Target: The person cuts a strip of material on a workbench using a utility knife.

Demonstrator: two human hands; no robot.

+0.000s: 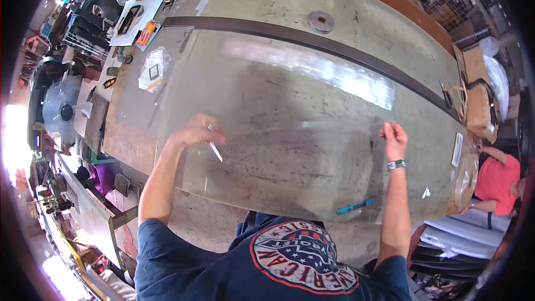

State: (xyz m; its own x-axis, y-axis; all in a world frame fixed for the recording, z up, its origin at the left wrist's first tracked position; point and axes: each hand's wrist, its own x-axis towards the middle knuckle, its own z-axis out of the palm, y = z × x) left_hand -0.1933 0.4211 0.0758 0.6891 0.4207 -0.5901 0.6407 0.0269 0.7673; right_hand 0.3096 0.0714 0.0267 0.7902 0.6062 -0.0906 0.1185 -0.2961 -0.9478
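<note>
The left hand (198, 130) is reaching over the left part of the tabletop (251, 0), its blurred fingers closing around a slender pale tool (216, 152) that is pointing toward the near edge. The right hand (395, 140) is hovering over the right half, thumb and fingers pinching together on the end of a faint clear strip (334, 125). That strip is stretching leftward over the middle of the tabletop; whether it is reaching the left hand, I cannot tell.

A teal cutter (355, 206) is lying by the near edge. A dark bar (312, 39) is running across the tabletop from left to right, and a roll of tape (320, 22) is resting just beyond it, toward the far edge. Pliers (446, 95) are lying near the right edge, while a plastic bag (155, 69) is lying toward the left edge. Another person (496, 184) in red is leaning in at the right edge.
</note>
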